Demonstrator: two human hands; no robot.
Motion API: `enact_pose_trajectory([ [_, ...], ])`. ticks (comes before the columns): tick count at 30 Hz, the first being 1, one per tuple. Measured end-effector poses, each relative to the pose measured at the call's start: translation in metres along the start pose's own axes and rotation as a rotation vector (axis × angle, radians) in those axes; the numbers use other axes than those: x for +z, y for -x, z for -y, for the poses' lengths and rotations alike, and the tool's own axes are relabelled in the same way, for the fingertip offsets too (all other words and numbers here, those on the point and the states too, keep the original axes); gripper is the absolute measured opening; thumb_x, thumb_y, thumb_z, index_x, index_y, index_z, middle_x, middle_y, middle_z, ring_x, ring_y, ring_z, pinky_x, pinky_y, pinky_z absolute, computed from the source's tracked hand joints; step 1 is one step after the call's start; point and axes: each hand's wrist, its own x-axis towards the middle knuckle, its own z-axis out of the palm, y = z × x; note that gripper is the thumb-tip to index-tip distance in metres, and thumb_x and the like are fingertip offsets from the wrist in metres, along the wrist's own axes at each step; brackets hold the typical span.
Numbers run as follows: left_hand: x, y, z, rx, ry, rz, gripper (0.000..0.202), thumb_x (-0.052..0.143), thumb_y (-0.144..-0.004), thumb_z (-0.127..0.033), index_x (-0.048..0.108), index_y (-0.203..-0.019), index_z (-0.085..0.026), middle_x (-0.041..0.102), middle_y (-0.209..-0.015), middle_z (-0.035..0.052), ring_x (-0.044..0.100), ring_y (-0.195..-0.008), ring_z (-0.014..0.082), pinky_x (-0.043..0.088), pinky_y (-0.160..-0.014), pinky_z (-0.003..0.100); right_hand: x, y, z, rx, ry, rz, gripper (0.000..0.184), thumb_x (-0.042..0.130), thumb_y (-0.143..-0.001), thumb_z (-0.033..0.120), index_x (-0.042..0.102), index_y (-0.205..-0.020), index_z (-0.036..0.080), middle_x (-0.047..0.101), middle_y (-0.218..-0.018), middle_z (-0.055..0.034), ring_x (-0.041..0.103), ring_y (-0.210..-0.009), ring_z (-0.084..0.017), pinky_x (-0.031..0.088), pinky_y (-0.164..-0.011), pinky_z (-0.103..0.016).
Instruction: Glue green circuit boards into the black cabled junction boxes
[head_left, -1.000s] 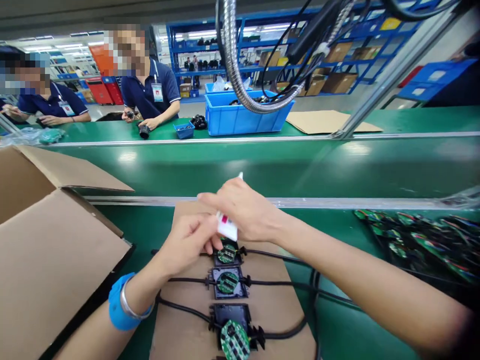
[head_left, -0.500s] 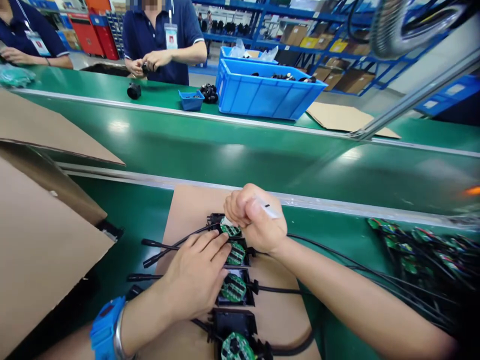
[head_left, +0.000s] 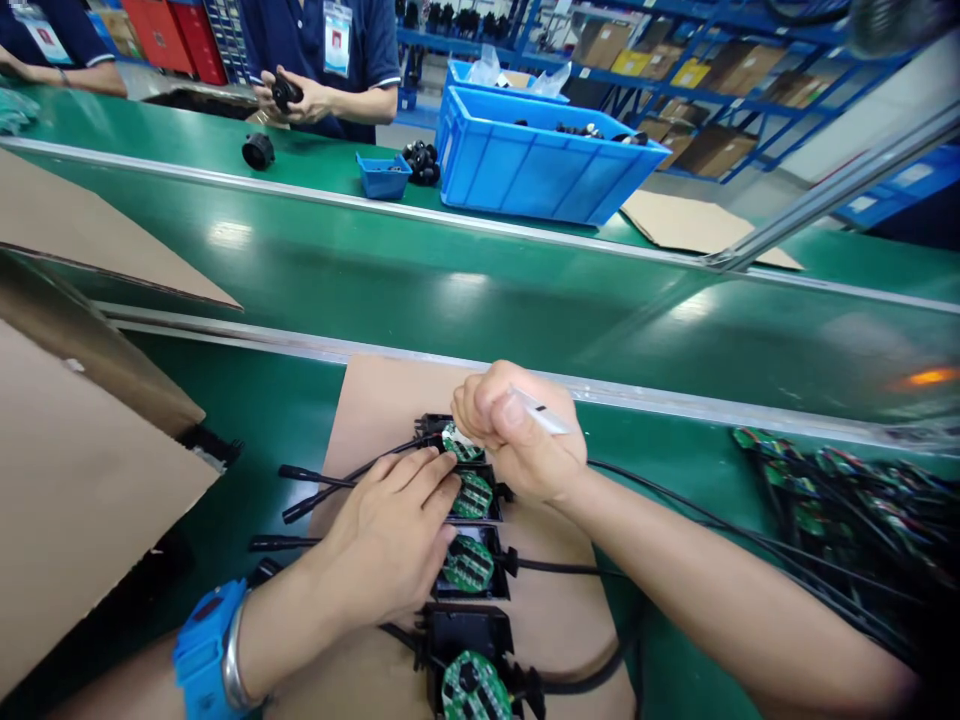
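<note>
Black plastic housings with round green circuit boards lie in a column on a cardboard sheet (head_left: 551, 625). My right hand (head_left: 521, 430) is closed in a fist around a slim white tube (head_left: 541, 412), whose end sticks out past the thumb. The fist hovers over the farthest circuit board (head_left: 459, 443), where something white shows below the fingers. My left hand (head_left: 397, 525) lies palm down with fingers stretched, its fingertips at the second circuit board (head_left: 474, 494) and partly covering that housing. Closer to me are a third circuit board (head_left: 469, 565) and the nearest circuit board (head_left: 474, 688).
A cardboard box (head_left: 90, 500) stands at the left. Wired circuit boards (head_left: 832, 500) are heaped at the right, and black cables (head_left: 675, 505) run toward them. Across the raised green ledge, a co-worker (head_left: 319, 70) handles a black part beside a large blue bin (head_left: 551, 160).
The view has shifted slightly. My right fist stays at the farthest board, with its tube tilted a little differently. My left hand keeps its place. The co-worker's hands have turned the black part.
</note>
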Motion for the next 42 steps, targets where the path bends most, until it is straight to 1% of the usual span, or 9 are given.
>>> enact_pose_trajectory([
  [6,0.000,0.000,0.000,0.003,-0.012,-0.003,0.041,0.043,-0.093,-0.029,0.051,-0.130,-0.012,0.050,-0.139,0.0099,0.042,-0.128,0.0266,0.038,-0.104,0.042,-0.004,0.008,0.008,0.025,-0.027,0.020,0.031,0.052,-0.092,0.041,0.050,-0.070,0.019,0.038,-0.057,0.0028,0.035,-0.051,-0.011,0.026,-0.048,-0.027],
  [13,-0.001,0.000,0.001,-0.006,-0.002,0.016,0.042,0.045,-0.092,-0.029,0.051,-0.130,-0.013,0.050,-0.140,0.0090,0.042,-0.128,0.0267,0.039,-0.103,0.043,-0.006,0.014,0.014,0.035,-0.059,0.027,0.031,0.053,-0.092,0.041,0.051,-0.071,0.019,0.036,-0.055,0.0041,0.035,-0.050,-0.011,0.026,-0.049,-0.028],
  [18,-0.001,-0.001,0.001,-0.004,-0.004,0.012,0.042,0.046,-0.092,-0.028,0.051,-0.130,-0.012,0.050,-0.140,0.0090,0.043,-0.128,0.0257,0.040,-0.102,0.042,-0.007,0.017,0.020,0.059,-0.088,0.027,0.030,0.050,-0.094,0.039,0.052,-0.071,0.019,0.036,-0.057,0.0033,0.034,-0.049,-0.011,0.026,-0.049,-0.028],
  [22,0.000,-0.001,0.002,0.008,-0.005,-0.004,0.041,0.045,-0.092,-0.028,0.052,-0.129,-0.011,0.051,-0.139,0.0100,0.043,-0.127,0.0271,0.041,-0.102,0.044,-0.007,0.013,0.024,0.060,-0.120,-0.033,0.030,0.053,-0.091,0.038,0.051,-0.068,0.019,0.034,-0.054,0.0041,0.031,-0.046,-0.010,0.022,-0.046,-0.027],
  [25,0.001,0.000,0.002,0.011,-0.010,-0.008,0.040,0.044,-0.092,-0.028,0.053,-0.128,-0.012,0.051,-0.139,0.0101,0.044,-0.127,0.0276,0.041,-0.101,0.044,-0.007,0.010,0.025,0.069,-0.133,-0.059,0.031,0.055,-0.090,0.040,0.051,-0.067,0.020,0.033,-0.052,0.0047,0.029,-0.044,-0.009,0.021,-0.044,-0.026],
  [29,0.001,0.000,0.002,0.006,-0.019,-0.004,0.041,0.045,-0.092,-0.028,0.053,-0.128,-0.012,0.051,-0.139,0.0101,0.044,-0.126,0.0278,0.042,-0.100,0.044,-0.008,0.006,0.019,0.042,-0.119,-0.086,0.032,0.054,-0.090,0.041,0.051,-0.066,0.020,0.033,-0.052,0.0045,0.028,-0.043,-0.009,0.022,-0.042,-0.026],
  [35,-0.001,0.000,0.002,0.004,-0.025,0.009,0.041,0.046,-0.092,-0.029,0.053,-0.128,-0.012,0.050,-0.140,0.0105,0.045,-0.126,0.0282,0.043,-0.098,0.044,-0.010,0.005,0.010,0.017,-0.047,-0.138,0.034,0.055,-0.089,0.045,0.051,-0.066,0.021,0.037,-0.054,0.0034,0.031,-0.043,-0.009,0.025,-0.042,-0.027],
  [39,0.000,0.000,0.002,0.006,-0.025,0.012,0.041,0.046,-0.092,-0.029,0.053,-0.129,-0.012,0.049,-0.141,0.0101,0.044,-0.127,0.0277,0.044,-0.098,0.044,-0.010,0.001,0.010,-0.008,-0.119,-0.159,0.035,0.059,-0.086,0.045,0.047,-0.062,0.022,0.031,-0.048,0.0060,0.029,-0.039,-0.008,0.026,-0.039,-0.025],
  [42,0.000,0.001,0.003,0.018,-0.022,0.008,0.040,0.046,-0.092,-0.028,0.054,-0.127,-0.012,0.050,-0.141,0.0101,0.044,-0.128,0.0276,0.043,-0.100,0.044,-0.009,-0.003,0.011,-0.041,-0.177,-0.222,0.036,0.061,-0.084,0.044,0.046,-0.060,0.022,0.029,-0.046,0.0067,0.027,-0.037,-0.008,0.026,-0.036,-0.023],
])
